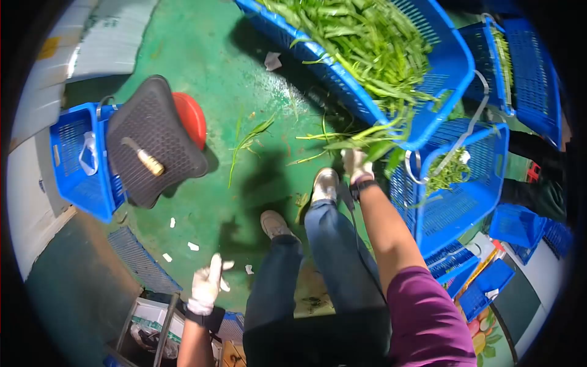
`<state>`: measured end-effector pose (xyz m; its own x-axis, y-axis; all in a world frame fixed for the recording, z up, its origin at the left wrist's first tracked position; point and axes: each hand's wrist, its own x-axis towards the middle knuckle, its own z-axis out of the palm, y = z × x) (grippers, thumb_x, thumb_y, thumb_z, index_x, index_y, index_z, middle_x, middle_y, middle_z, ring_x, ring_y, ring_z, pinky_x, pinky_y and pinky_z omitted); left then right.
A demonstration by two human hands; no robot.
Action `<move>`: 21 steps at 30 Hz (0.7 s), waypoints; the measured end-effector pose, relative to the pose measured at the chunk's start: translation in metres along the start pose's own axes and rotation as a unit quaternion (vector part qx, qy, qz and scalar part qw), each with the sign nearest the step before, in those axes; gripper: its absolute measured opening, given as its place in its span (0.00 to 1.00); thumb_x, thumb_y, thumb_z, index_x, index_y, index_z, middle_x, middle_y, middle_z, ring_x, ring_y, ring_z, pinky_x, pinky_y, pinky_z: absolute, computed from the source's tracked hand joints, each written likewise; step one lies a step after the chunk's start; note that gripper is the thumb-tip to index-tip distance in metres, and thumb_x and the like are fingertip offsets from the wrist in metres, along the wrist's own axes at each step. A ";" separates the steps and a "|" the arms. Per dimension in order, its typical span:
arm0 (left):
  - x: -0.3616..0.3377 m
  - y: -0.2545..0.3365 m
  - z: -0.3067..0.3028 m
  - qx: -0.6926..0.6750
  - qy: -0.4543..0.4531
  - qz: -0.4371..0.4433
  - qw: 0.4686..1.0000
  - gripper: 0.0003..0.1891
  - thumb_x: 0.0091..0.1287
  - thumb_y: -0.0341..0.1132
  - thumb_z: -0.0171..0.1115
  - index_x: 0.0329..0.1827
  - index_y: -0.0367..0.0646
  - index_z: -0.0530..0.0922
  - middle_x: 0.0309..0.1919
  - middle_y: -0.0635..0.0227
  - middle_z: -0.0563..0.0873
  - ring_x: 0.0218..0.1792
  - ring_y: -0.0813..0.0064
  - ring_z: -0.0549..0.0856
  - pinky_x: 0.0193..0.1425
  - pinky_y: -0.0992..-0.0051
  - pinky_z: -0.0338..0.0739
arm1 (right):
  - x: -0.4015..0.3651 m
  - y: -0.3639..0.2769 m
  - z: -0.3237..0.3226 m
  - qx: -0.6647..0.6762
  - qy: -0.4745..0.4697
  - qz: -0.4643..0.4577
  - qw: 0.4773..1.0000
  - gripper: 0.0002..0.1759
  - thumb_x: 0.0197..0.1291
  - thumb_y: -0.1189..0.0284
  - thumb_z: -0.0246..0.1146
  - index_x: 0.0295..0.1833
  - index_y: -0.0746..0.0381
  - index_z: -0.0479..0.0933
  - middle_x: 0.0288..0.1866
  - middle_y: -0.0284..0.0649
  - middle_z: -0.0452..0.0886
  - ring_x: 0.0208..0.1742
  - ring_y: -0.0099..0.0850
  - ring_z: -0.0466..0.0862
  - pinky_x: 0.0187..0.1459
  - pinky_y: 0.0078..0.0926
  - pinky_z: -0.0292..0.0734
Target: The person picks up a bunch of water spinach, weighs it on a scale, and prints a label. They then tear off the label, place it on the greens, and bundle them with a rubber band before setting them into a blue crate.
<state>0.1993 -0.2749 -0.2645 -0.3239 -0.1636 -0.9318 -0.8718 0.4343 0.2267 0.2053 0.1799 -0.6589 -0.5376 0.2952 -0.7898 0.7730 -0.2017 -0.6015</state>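
Note:
My right hand point(356, 165), in a white glove, is closed around several long leafy green stalks point(367, 136) at the near edge of a large blue basket point(342, 85). Their stems stick out to the left, and leaves hang to the right of the hand. A big heap of the same leafy greens point(361, 43) fills much of that basket. My left hand point(209, 282), also gloved in white, hangs low over the green floor with its fingers stretched out and nothing in it. Loose stalks point(247, 144) lie on the floor in front of my shoes.
At right stands a blue basket point(452, 214) with a raised handle and some greens inside. On the left, a wooden-handled tool point(150, 162) lies on a dark mesh seat point(153, 134), beside a red round stool point(191, 119) and a smaller blue basket point(76, 165). Another person's dark clothing point(535, 177) shows at far right.

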 end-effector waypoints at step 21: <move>-0.036 0.128 0.158 0.227 -0.252 0.127 0.932 0.11 0.69 0.37 0.52 0.42 0.37 0.76 0.30 0.52 0.83 0.31 0.59 0.84 0.35 0.64 0.76 | -0.345 -0.219 0.067 0.268 -0.119 0.209 0.933 0.13 0.65 0.67 0.59 0.47 0.65 0.80 0.36 0.35 0.82 0.33 0.23 0.77 0.37 0.20 0.72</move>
<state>0.1572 -0.0731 -0.2470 -0.1841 0.3831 -0.9052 -0.5076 0.7515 0.4213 0.1985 0.0602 -0.2626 -0.3352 -0.1173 -0.9348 0.6863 -0.7102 -0.1570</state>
